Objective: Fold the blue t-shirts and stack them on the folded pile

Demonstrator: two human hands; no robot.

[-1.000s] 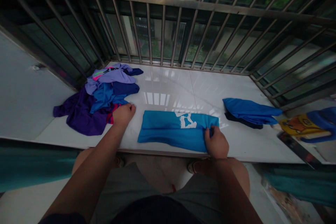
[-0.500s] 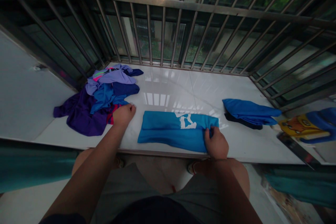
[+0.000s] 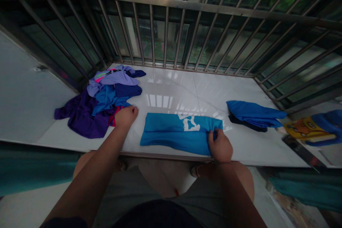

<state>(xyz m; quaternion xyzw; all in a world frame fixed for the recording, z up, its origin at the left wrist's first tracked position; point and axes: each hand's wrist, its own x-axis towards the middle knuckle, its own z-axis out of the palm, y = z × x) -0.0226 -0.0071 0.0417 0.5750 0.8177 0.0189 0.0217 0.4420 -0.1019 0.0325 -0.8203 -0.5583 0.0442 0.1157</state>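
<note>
A turquoise-blue garment with a white print (image 3: 173,131), folded into a long strip, lies flat on the white ledge (image 3: 171,89) in front of me. Its right end is pinched by my right hand (image 3: 221,146), with thumb and fingers at the fabric. My left hand (image 3: 127,116) is closed in a loose fist to the left of the strip, apart from it, and no cloth shows in the fingers. Right beside that hand is a loose pile of purple, lilac, blue and red clothes (image 3: 88,114).
A folded blue garment (image 3: 253,112) rests on a dark one (image 3: 248,124) at the right. Further right are a yellow and blue object (image 3: 312,128) and a dark flat object (image 3: 303,152). Metal window bars (image 3: 184,5) enclose the ledge's back and sides.
</note>
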